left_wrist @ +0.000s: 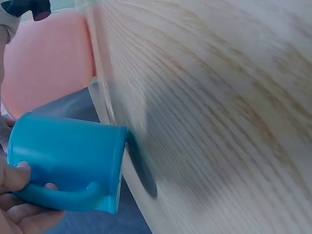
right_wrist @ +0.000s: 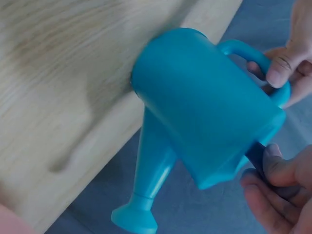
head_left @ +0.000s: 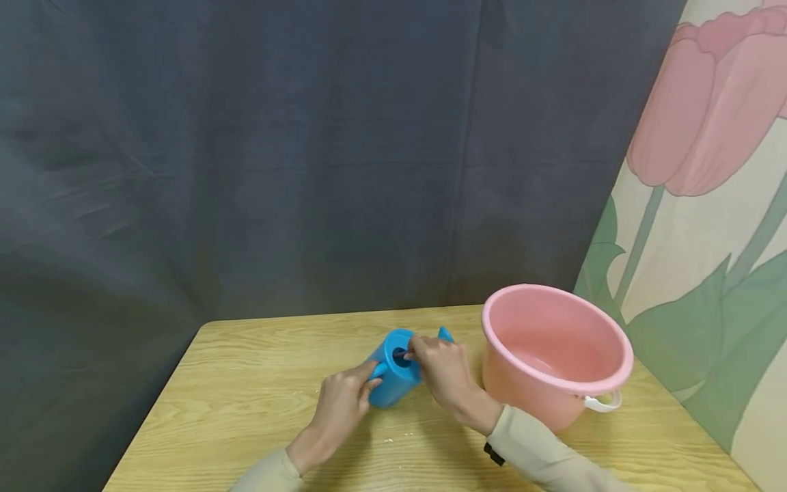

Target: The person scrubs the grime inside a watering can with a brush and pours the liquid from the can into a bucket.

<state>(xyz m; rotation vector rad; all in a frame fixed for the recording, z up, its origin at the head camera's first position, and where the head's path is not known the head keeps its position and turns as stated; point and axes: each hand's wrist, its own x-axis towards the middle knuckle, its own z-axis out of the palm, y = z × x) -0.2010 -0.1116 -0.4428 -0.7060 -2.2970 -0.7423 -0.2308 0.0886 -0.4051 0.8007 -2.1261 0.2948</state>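
Observation:
A blue watering can (head_left: 389, 383) is held tilted over the table, its round top opening facing up toward the head camera. Its handle (left_wrist: 63, 197) is gripped by my left hand (head_left: 341, 404), thumb on top. My right hand (head_left: 444, 372) pinches a dark, flat, strip-like piece (right_wrist: 257, 157) between thumb and fingers at the can's opening; its far end is hidden inside the can. On the side away from the handle, the spout (right_wrist: 153, 156) ends in a wide head (right_wrist: 135, 218). Whether the can's base touches the table cannot be made out.
A pink bucket (head_left: 492, 342) with a white handle (head_left: 604, 403) stands on the wooden table (head_left: 246, 383), right of my right hand. Behind the table hangs a dark grey curtain (head_left: 332, 157). A tulip-patterned wall covering (head_left: 688, 287) borders the right side.

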